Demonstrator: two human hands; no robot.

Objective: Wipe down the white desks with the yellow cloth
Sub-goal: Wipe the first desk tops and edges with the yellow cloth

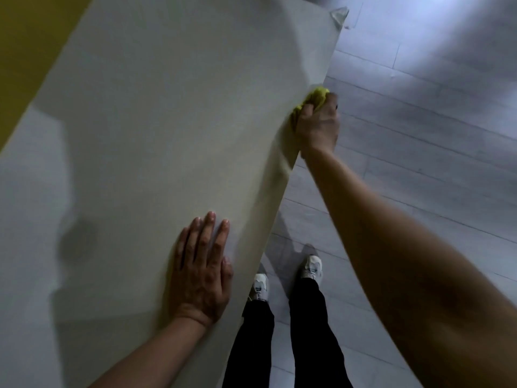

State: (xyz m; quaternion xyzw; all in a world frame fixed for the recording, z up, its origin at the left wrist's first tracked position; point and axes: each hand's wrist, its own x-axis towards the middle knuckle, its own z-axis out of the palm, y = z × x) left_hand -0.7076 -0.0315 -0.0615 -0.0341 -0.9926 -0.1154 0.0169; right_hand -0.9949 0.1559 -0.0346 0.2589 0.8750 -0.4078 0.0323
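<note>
Closest to the camera you've got the person's legs in black trousers (pixel 282 343), standing on a pale grey plank floor (pixel 419 135) with white sneakers (pixel 312 268), toes pointing at the bench edge. The two feet are a little apart, the left one tucked just beside the bench side.

Next up, the left hand (pixel 200 271) lies flat on the white bench (pixel 156 121), palm down, fingers straight and close together, thumb alongside, near the front right edge. It's not holding anything, just pressing on the surface. The forearm comes in from the bottom of the shot.

Further out, the right arm stretches long across the right side of the frame, out over the floor. The right hand (pixel 317 124) is at the right edge of the bench, fingers curled round the yellow cloth (pixel 317 98), which is bunched up into a wad. The cloth sticks out past the fingertips and sits right on the bench edge, touching it. It's pretty blurry there, so can't tell how much of the cloth is on top versus on the side.

Far end: the bench corner has a clear plastic corner guard (pixel 339 15). Off to the far left there's a dark yellow surface (pixel 25 51) running alongside the bench.
</note>
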